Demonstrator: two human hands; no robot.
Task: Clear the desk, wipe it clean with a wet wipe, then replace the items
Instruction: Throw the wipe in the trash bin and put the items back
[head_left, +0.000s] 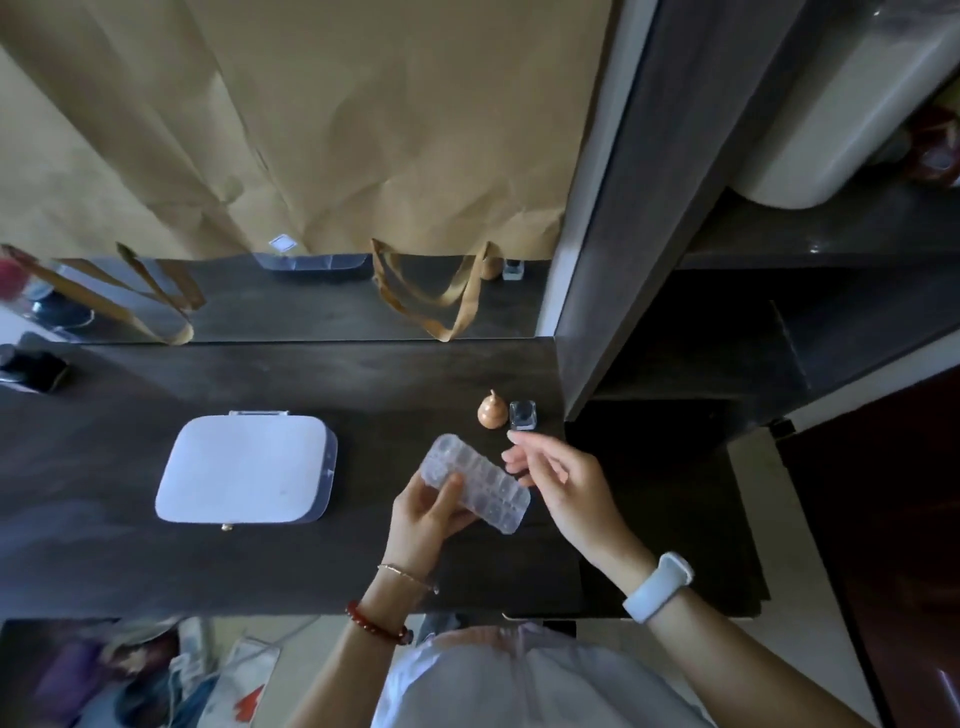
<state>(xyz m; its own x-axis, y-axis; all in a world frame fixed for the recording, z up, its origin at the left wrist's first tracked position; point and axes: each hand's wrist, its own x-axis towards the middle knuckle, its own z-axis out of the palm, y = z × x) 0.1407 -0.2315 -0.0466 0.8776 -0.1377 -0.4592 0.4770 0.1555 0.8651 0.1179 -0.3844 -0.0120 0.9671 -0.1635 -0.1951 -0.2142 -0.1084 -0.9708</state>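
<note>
The left hand (426, 512) was clamped on a clear compartment box (480, 480) above the dark desk (156, 561); its contents could not be made out; the right hand (558, 475), at the box's 3 o'clock, hung loosely open, holding nothing; a white case (244, 467) lay at 9 o'clock.

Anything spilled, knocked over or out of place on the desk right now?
Nothing stands out. The white case lies flat, the wooden gourd and small glass bottle stand upright, and the left hand holds the clear compartment box. No spill shows.
</note>
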